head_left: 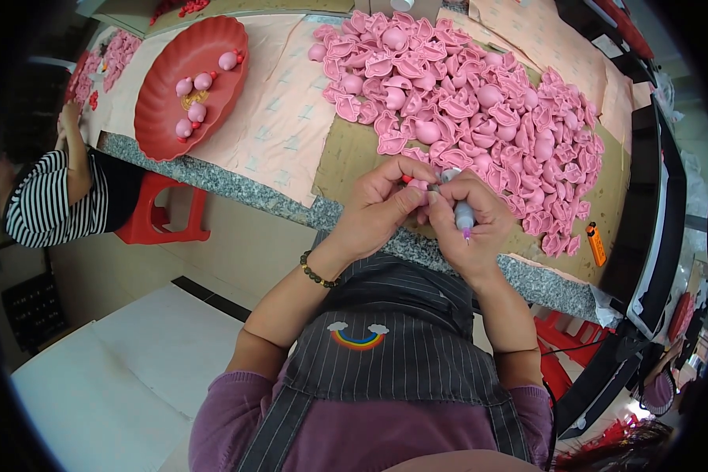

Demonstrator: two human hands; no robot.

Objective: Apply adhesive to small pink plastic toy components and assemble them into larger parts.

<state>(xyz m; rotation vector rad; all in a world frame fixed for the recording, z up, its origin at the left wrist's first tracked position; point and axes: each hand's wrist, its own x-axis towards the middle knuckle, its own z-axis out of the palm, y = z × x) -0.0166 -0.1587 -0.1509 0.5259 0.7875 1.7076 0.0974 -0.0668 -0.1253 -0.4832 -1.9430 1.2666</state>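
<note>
Both hands meet over the near edge of the table, in front of a big heap of pink molded plastic pieces (456,102). My left hand (374,208) is closed in a pinch on a small pink piece with a red end (418,186), mostly covered by fingers. Fingertips of my right hand (480,228) press against the same piece. That hand also grips a small pale bottle with a purple nozzle (464,214), its nozzle pointing down toward me. Brown cardboard (350,153) lies under the heap.
A red scalloped tray (153,118) at left holds several pink ball-shaped pieces with red parts. An orange lighter (596,244) lies right of the heap. Across the left end a person in a striped shirt (43,197) works by a red stool (169,212). Dark box-like panels border the right.
</note>
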